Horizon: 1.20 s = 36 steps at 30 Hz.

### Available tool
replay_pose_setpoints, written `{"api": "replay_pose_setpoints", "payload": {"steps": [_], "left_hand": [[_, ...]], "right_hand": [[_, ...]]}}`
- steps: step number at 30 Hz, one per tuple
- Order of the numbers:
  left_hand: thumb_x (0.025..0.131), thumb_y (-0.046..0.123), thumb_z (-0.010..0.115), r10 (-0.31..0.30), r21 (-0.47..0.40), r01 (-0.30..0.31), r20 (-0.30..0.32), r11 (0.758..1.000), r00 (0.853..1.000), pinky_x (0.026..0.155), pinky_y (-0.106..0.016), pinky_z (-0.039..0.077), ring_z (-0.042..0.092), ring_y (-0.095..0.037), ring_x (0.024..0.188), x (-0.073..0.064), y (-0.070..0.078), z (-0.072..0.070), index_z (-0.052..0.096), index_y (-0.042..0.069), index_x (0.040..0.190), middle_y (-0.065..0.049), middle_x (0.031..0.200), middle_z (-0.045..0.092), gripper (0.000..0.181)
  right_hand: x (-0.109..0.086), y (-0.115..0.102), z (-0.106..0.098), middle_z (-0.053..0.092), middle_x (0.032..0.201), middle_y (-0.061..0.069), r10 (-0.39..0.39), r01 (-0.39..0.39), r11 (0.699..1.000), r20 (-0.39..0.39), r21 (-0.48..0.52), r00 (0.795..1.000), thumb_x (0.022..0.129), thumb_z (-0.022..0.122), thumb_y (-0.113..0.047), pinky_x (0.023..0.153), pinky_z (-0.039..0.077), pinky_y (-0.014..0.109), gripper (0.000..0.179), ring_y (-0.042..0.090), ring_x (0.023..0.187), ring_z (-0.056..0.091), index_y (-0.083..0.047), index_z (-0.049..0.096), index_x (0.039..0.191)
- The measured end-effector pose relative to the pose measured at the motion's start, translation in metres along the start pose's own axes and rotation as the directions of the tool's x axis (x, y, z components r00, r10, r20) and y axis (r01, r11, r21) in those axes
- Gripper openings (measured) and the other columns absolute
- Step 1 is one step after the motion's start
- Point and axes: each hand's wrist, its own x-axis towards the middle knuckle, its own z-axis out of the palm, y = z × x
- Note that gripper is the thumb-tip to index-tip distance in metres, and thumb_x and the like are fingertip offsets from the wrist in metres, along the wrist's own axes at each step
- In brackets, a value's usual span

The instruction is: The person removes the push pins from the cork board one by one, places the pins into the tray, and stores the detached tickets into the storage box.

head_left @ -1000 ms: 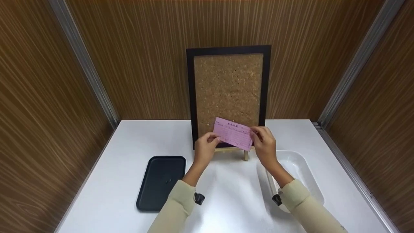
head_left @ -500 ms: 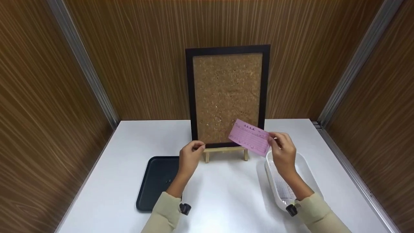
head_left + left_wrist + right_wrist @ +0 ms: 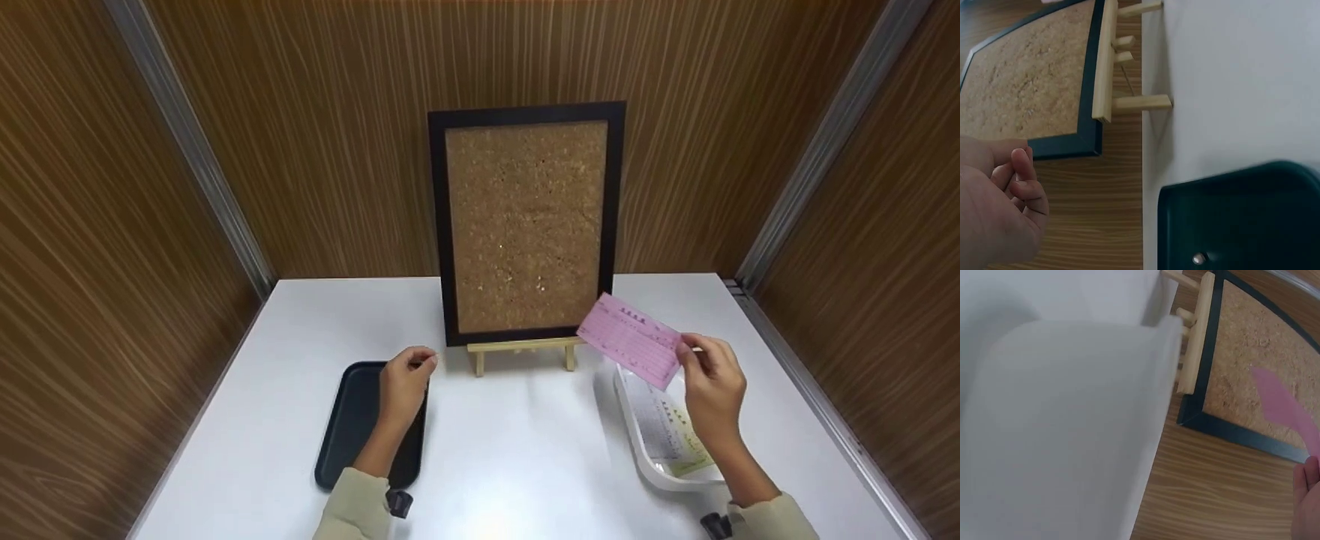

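My right hand pinches a pink paper slip with printed lines by its right end, and the slip hangs tilted above the white tray. In the right wrist view, the pink slip overlaps the cork board. Over the black tray, my left hand has its fingers bent, thumb and index tips together. I cannot tell whether something small sits between those tips. A small shiny metal piece lies in the black tray.
A black-framed cork board leans on a small wooden easel at the back of the white table. Other printed papers lie in the white tray. Wood-grain walls close in the back and sides.
My left hand has let go of the pink slip and moved left and down over the black tray. My right hand has carried the slip right and down, away from the cork board.
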Motion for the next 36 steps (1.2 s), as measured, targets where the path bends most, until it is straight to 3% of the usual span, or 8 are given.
{"api": "replay_pose_setpoints", "payload": {"steps": [7,10,17,26,31,36], "left_hand": [[0.094,0.014,0.07,-0.037,0.022,0.037,0.015,0.999,0.999,0.061,-0.026,0.051,0.066,-0.032,0.078,-0.004,-0.015,-0.011,0.075,0.009,0.1,-0.005,0.09,0.072,0.01],[0.094,0.015,0.07,-0.049,0.049,0.048,0.014,0.998,0.999,0.061,-0.026,0.05,0.064,-0.026,0.076,-0.006,-0.022,-0.016,0.075,0.009,0.1,-0.005,0.092,0.072,0.01],[0.092,0.015,0.071,-0.075,0.142,0.073,0.008,0.987,0.997,0.065,-0.027,0.05,0.063,-0.015,0.077,-0.013,-0.039,-0.028,0.076,0.01,0.099,-0.005,0.093,0.074,0.01],[0.093,0.016,0.07,-0.109,0.203,0.102,0.025,0.974,0.994,0.071,-0.029,0.05,0.064,-0.014,0.081,-0.026,-0.056,-0.043,0.076,0.012,0.098,-0.004,0.095,0.074,0.009],[0.092,0.016,0.071,-0.136,0.201,0.132,0.005,0.971,0.991,0.067,-0.027,0.051,0.066,-0.016,0.078,-0.032,-0.058,-0.052,0.076,0.01,0.099,-0.004,0.09,0.073,0.01],[0.093,0.017,0.07,-0.159,0.234,0.147,0.03,0.961,0.987,0.07,-0.029,0.05,0.066,-0.016,0.08,-0.038,-0.061,-0.057,0.075,0.011,0.101,-0.004,0.093,0.074,0.012]], "right_hand": [[-0.009,0.01,-0.021,0.062,0.1,0.015,0.108,-0.109,0.993,-0.022,-0.053,0.994,0.093,0.063,0.009,0.073,0.046,0.005,0.016,0.0,0.083,0.059,0.011,0.069,0.108],[-0.013,0.012,-0.027,0.062,0.099,0.012,0.146,-0.148,0.987,-0.035,-0.068,0.989,0.093,0.064,0.009,0.071,0.046,0.005,0.017,0.001,0.08,0.059,0.01,0.069,0.109],[-0.025,0.043,-0.042,0.062,0.099,0.002,0.21,-0.216,0.973,-0.071,-0.078,0.975,0.093,0.066,0.005,0.067,0.045,0.006,0.019,0.0,0.078,0.06,0.007,0.071,0.111],[-0.033,0.053,-0.058,0.059,0.101,-0.014,0.274,-0.283,0.95,-0.085,-0.135,0.958,0.097,0.065,-0.006,0.07,0.046,0.007,0.021,0.001,0.083,0.06,-0.001,0.071,0.116],[-0.037,0.057,-0.057,0.059,0.102,-0.015,0.309,-0.318,0.938,-0.08,-0.136,0.948,0.098,0.065,-0.009,0.07,0.045,0.007,0.022,0.0,0.083,0.06,-0.001,0.07,0.117],[-0.041,0.063,-0.055,0.06,0.102,-0.013,0.327,-0.335,0.932,-0.078,-0.137,0.942,0.098,0.065,-0.009,0.07,0.045,0.006,0.022,0.0,0.083,0.059,0.0,0.07,0.117]]}}
